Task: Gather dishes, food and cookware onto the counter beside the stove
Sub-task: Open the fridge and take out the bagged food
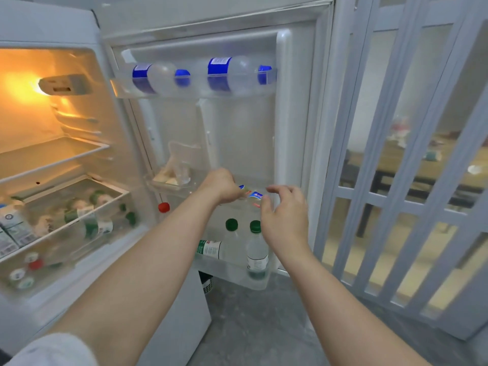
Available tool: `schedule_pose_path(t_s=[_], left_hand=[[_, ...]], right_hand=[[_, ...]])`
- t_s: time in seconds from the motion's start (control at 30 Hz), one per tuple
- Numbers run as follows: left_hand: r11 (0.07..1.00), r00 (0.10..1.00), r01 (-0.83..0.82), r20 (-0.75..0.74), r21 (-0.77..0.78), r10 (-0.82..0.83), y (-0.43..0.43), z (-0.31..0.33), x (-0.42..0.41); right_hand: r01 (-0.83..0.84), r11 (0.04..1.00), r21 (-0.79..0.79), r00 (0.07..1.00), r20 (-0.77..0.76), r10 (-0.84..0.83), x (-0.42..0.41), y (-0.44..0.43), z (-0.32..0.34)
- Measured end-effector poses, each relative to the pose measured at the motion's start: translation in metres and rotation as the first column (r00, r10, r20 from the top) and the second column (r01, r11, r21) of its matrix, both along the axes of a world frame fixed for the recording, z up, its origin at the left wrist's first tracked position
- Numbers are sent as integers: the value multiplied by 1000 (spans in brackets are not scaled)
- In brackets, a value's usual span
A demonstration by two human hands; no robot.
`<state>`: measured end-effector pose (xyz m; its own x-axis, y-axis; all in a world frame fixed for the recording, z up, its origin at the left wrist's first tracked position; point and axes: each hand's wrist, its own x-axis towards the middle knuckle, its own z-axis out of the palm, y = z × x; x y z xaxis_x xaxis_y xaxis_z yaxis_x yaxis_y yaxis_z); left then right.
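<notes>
The fridge stands open, and both my arms reach into its door point(284, 107). My left hand point(221, 186) curls its fingers round a small packet with blue and red print point(255, 195) lying in the middle door shelf. Just to the right of that packet hovers my right hand point(286, 215), fingers bent and spread, holding nothing. A clear bag of pale food pieces point(175, 171) sits at the left end of the same shelf.
Two blue-labelled bottles point(155, 77) lie in the top door shelf. Green-capped bottles point(256, 249) stand in the bottom door shelf. A crisper drawer point(66, 217) inside holds bottles and cartons. A folding slatted door point(412, 180) stands at the right.
</notes>
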<state>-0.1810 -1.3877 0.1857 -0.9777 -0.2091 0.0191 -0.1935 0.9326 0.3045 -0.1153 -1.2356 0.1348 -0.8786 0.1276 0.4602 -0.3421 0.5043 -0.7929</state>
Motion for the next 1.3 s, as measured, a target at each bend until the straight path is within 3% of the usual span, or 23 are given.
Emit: schedule_pose_path(t_s=[0.2,0.3,0.4,0.53,0.77,0.87,1.07,1.17,1.23,1.3], left_hand=[[996,998,-39,-49,78,43,7,-3,-9],[975,987,-56,-137,217,88,7,-9,-7],[932,929,-42,-329,360,169,5,-21,3],[783,810,84,-500,616,306,1,-21,26],[647,780,207,-522,734,344,-5,-11,47],[645,782,227,-532,729,326,-6,-6,56],[614,767,222,-524,758,370,-5,-1,69],[580,744,271,-549,768,380,1,7,77],[576,736,324,-582,751,346,10,12,83],[608,749,349,-602,714,277,24,15,87]], right_hand=[[-50,979,197,985,173,15,-37,-2,18],[-92,941,327,963,269,1,-51,-5,28],[-128,842,525,943,326,-60,-55,-8,44],[-221,713,665,909,406,-97,-58,-17,62],[-394,471,789,854,503,-129,-73,-40,85],[-387,476,790,870,484,-95,-71,-40,81],[-359,694,625,903,422,87,-56,-26,75],[-308,919,247,926,298,231,-44,-12,66],[-274,960,-56,948,152,280,-31,2,62],[-206,955,-212,976,32,217,-21,16,58]])
